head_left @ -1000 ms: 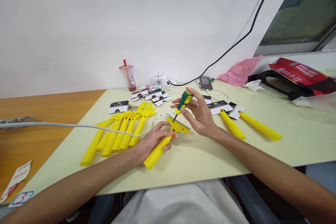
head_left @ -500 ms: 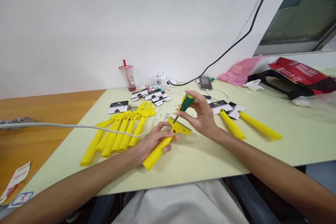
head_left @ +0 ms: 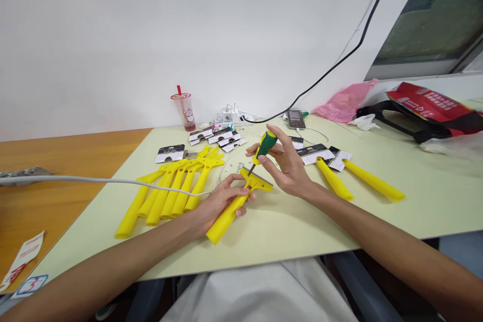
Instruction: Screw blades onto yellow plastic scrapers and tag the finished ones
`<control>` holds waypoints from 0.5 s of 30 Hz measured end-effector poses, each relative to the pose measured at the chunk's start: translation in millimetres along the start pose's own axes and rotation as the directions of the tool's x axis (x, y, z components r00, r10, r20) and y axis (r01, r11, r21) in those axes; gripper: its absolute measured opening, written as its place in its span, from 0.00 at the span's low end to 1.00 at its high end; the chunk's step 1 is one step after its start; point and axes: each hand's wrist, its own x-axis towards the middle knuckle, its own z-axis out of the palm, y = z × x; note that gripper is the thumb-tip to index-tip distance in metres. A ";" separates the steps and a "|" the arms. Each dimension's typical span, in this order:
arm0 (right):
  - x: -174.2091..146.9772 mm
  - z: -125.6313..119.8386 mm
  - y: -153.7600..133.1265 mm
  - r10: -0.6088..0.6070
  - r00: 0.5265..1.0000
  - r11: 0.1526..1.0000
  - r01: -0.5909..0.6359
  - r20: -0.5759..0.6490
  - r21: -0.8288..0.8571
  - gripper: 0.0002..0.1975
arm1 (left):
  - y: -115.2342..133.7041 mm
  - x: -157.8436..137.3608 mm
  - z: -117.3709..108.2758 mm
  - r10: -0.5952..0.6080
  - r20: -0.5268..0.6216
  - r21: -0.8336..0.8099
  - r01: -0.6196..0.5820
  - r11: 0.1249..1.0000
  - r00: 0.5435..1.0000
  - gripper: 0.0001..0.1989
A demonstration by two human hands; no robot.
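Observation:
My left hand [head_left: 222,201] is closed round the neck of a yellow scraper [head_left: 228,218], whose wide head with a metal blade edge points away from me. In my right hand [head_left: 289,168] is a green and yellow screwdriver [head_left: 266,144], gripped between thumb and fingers. Its tip meets the left part of the scraper's head; whether a screw sits there is too small to tell. Several more yellow scraper handles [head_left: 166,196] lie in a row left of my left hand. Small metal screws [head_left: 240,166] are scattered behind the scraper's head.
Black and white cards [head_left: 170,153] lie at the back, and two yellow scrapers [head_left: 373,180] rest on the right. A drink cup [head_left: 184,113] stands by the wall. A white cable [head_left: 113,180] crosses above my left forearm. A phone [head_left: 296,118] and a red bag [head_left: 433,105] are farther back.
My right hand's fingers have opened out and shifted round the screwdriver handle, which stands slightly more to the left. The scraper has barely moved in my left hand.

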 end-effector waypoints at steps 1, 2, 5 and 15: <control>0.0 0.2 -0.4 0.008 1.000 1.000 -0.009 0.005 0.011 0.34 | 0.0 0.2 -0.1 -0.001 -0.001 -0.003 0.001 1.000 1.000 0.28; 0.1 0.6 -0.6 0.013 1.000 1.000 -0.013 0.000 0.014 0.34 | 0.0 0.4 -0.2 -0.002 -0.001 -0.007 0.002 1.000 1.000 0.28; 0.5 2.3 -0.5 0.001 0.999 1.000 -0.001 -0.034 0.008 0.33 | -0.3 0.5 -0.8 -0.005 -0.001 -0.011 0.005 1.000 1.000 0.29; -2.0 3.1 2.6 -0.102 0.992 0.994 0.099 -0.080 -0.036 0.35 | -2.1 -0.4 -2.2 0.039 -0.028 0.022 -0.038 0.999 0.999 0.31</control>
